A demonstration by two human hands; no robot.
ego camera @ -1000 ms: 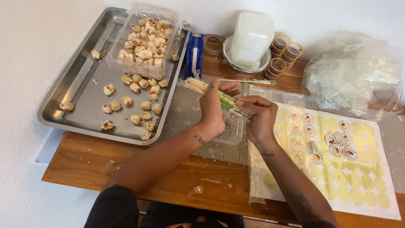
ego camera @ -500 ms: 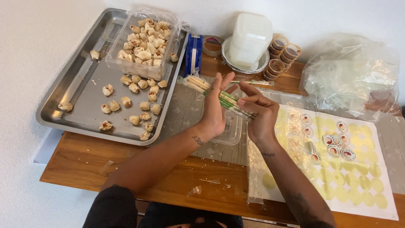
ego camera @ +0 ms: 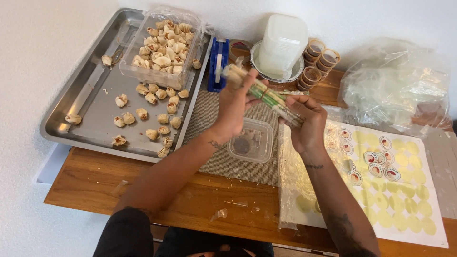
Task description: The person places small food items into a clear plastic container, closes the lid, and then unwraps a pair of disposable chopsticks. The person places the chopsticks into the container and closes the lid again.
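Hands meet at the centre of the head view, both closed round one bundle of wrapped chopsticks [ego camera: 264,93]. The left hand [ego camera: 236,107] grips the upper-left end, the right hand [ego camera: 304,121] the lower-right end, so the bundle lies slanted between them, held up over a small clear plastic container [ego camera: 251,143] on the woven mat [ego camera: 214,143]. A second ago the bundle sat lower and further right in the frame, with the hands closer together; now it is lifted and drawn out longer between them, its pale tips reaching toward the blue tape dispenser [ego camera: 218,59].

Upper left of the frame, a steel tray [ego camera: 95,100] carries loose dumplings [ego camera: 157,112] and a clear tub [ego camera: 162,47] full of more. Upper centre stands a stack of white lidded containers [ego camera: 283,45] beside small sauce cups [ego camera: 318,59]. At the right lie a crumpled plastic bag [ego camera: 395,88] and a yellow sticker sheet [ego camera: 400,190].
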